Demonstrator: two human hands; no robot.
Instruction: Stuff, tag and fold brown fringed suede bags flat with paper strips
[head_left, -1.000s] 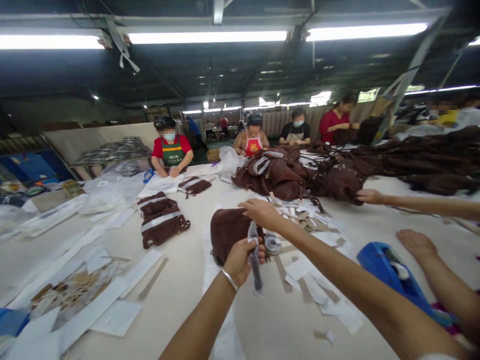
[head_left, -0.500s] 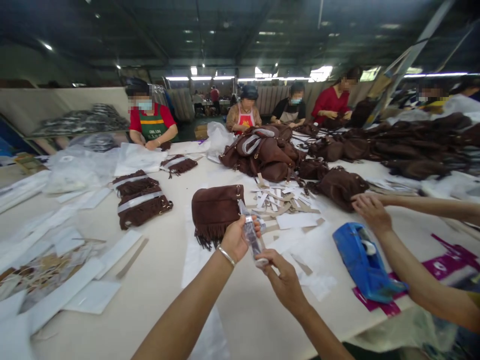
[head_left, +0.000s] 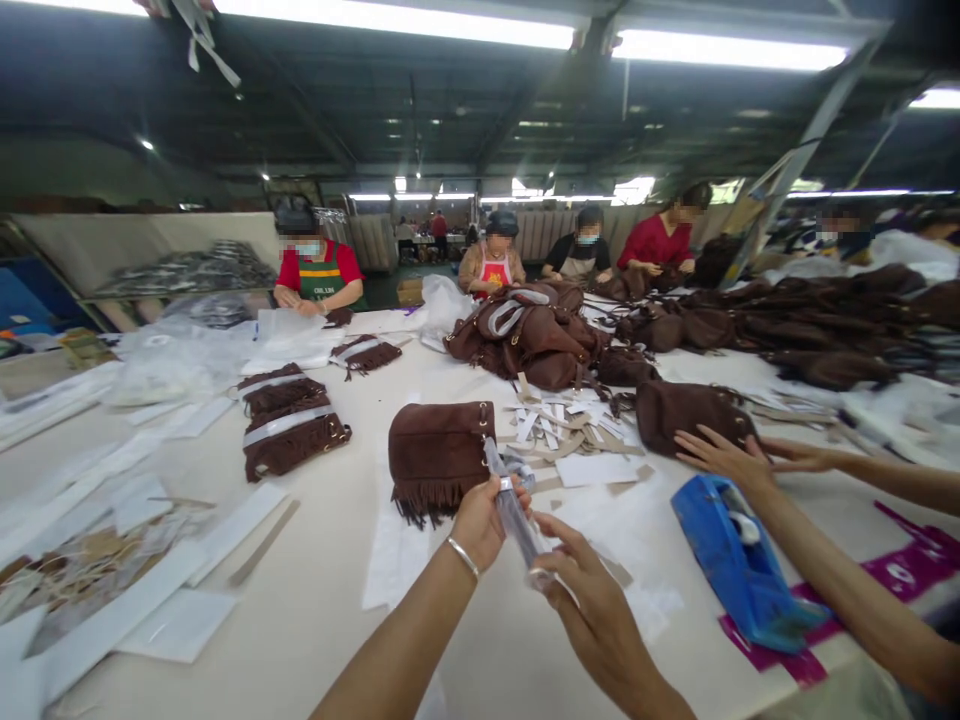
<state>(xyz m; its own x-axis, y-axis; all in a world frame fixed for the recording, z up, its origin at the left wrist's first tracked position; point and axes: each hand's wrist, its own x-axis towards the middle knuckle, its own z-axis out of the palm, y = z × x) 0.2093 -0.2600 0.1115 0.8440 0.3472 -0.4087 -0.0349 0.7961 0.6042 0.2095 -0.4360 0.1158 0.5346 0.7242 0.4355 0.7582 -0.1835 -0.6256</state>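
My left hand [head_left: 482,524], with a silver bangle at the wrist, is closed around the upper part of a strip wrapped in clear plastic [head_left: 517,525]. Its lower end is pinched between the thumb and fingers of my right hand [head_left: 596,600]. What lies inside the plastic is hard to make out. Just beyond my left hand, a brown fringed bag [head_left: 439,445] with metal eyelets lies on the white table [head_left: 322,570]. The strip's far end reaches the bag's right edge; whether it is attached there, I cannot tell.
A co-worker's hands [head_left: 724,460] rest on another brown bag [head_left: 686,415] at right, behind a blue tape dispenser [head_left: 739,560]. Paper strips [head_left: 559,420] lie mid-table before a heap of brown bags [head_left: 532,335]. Wrapped fringed bags [head_left: 289,425] lie left. Several people work opposite.
The plastic-wrapped strip now looks straighter between my hands, and my right hand sits lower. At right, the co-worker's hands press on a flatter bag. The view has tilted up.
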